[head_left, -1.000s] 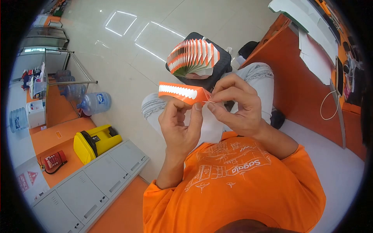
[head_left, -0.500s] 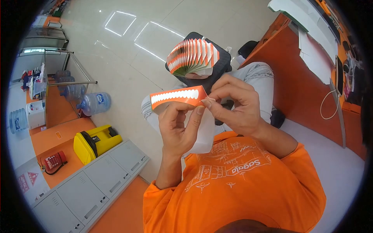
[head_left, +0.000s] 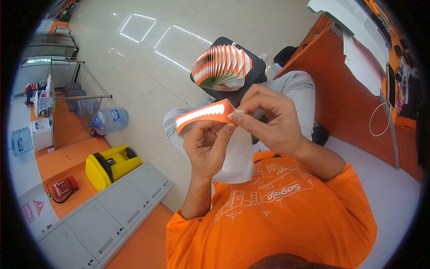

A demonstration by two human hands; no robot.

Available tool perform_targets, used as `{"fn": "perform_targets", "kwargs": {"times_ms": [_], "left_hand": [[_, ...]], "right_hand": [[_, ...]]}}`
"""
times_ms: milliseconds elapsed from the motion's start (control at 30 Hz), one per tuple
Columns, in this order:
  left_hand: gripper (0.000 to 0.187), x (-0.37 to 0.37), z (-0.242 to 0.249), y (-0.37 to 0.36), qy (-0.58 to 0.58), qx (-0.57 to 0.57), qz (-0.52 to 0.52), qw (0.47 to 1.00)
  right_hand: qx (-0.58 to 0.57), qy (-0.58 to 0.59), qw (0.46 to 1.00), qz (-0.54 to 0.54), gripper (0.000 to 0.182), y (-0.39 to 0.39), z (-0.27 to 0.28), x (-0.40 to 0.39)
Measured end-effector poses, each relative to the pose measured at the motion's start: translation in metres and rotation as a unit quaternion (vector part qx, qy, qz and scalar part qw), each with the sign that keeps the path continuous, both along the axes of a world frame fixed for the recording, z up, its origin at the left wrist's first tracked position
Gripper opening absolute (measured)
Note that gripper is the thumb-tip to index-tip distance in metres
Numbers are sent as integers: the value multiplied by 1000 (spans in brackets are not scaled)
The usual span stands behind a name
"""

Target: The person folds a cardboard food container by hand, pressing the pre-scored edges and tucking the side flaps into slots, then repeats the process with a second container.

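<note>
An orange folded card (head_left: 204,115) with a white scalloped band is held up over my lap. My left hand (head_left: 206,145) grips its lower edge, thumb in front and fingers bent behind. At the card's right end, my right hand (head_left: 271,119) pinches a corner between thumb and index finger, where a small white tip sticks out. The two thumbs are close together there. Behind and below my left hand a white sheet-like surface (head_left: 237,157) hangs down toward my shirt. Beyond the hands, a fanned row of similar orange-and-white folded cards (head_left: 224,67) lies on a black stool (head_left: 257,71).
Red-orange desk (head_left: 345,103) on the right, with papers and a looped white cable (head_left: 372,127). On the left are water bottles (head_left: 109,120), a yellow case (head_left: 112,166), a fire extinguisher (head_left: 64,187) and grey lockers (head_left: 107,204). Shiny tiles (head_left: 148,58) cover the floor.
The card's right end has tilted up and its face has narrowed and curved slightly. My right hand has shifted a little left and stays pinched at the corner.
</note>
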State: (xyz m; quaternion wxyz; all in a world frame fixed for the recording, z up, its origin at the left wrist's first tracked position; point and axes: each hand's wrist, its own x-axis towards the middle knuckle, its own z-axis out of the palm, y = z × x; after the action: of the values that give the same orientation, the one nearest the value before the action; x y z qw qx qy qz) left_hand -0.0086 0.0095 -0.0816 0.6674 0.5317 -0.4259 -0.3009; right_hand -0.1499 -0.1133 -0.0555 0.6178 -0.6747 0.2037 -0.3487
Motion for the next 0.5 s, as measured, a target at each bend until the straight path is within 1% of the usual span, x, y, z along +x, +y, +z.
{"fn": "perform_targets", "kwargs": {"times_ms": [33,133,167,233,267,333,367,433,500], "left_hand": [[23,-2,0,1,36,4,9,999],[18,-4,5,-6,55,-15,15,998],[18,-3,5,-6,55,-15,15,998],[13,1,6,-8,19,-19,7,1000],[13,2,5,-7,20,-19,8,1000],[12,3,2,-3,-4,-4,6,1000],[12,3,3,-3,-4,-5,5,1000],[10,1,6,-2,28,33,15,999],[10,-4,10,-5,37,33,20,999]], "right_hand": [[-31,-9,999,-22,9,2,0,1],[-13,1,1000,2,9,-2,-2,0],[-12,2,1000,1,9,-1,-2,0],[-65,-7,998,-24,8,0,-2,2],[-65,-6,998,-23,8,3,-2,2],[-72,-6,995,-67,8,12,-2,2],[-73,-7,995,-67,8,12,-4,3],[-94,-22,992,-77,9,16,-6,4],[-72,-17,993,-90,10,19,-7,5]]}}
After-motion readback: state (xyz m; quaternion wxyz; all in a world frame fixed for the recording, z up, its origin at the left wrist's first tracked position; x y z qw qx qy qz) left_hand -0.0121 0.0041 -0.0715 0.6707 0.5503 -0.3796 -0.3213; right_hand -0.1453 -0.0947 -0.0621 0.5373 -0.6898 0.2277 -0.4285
